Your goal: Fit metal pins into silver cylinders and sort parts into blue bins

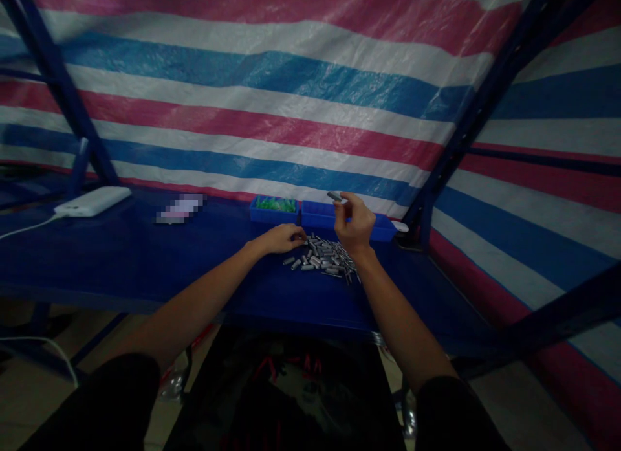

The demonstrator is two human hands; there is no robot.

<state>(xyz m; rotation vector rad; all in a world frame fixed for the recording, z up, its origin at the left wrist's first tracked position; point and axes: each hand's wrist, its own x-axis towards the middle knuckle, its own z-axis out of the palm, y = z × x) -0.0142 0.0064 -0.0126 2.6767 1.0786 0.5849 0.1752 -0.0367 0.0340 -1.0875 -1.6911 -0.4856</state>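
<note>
A heap of several small grey metal cylinders (324, 258) lies on the blue table (145, 257). My left hand (281, 239) rests at the heap's left edge, fingers curled and pinched at the pieces. Raised above the heap, my right hand (355, 223) pinches one grey cylinder (334, 196) between its fingertips. Just behind the hands stand two blue bins side by side: the left bin (273, 211) holds green parts, and what the right bin (320, 213) holds is hidden.
A white power bank (92, 201) with a cable lies at the table's left. A blurred flat item (179, 208) sits mid-table. Dark blue frame posts (466, 140) rise on both sides. A striped tarpaulin (272, 88) hangs behind.
</note>
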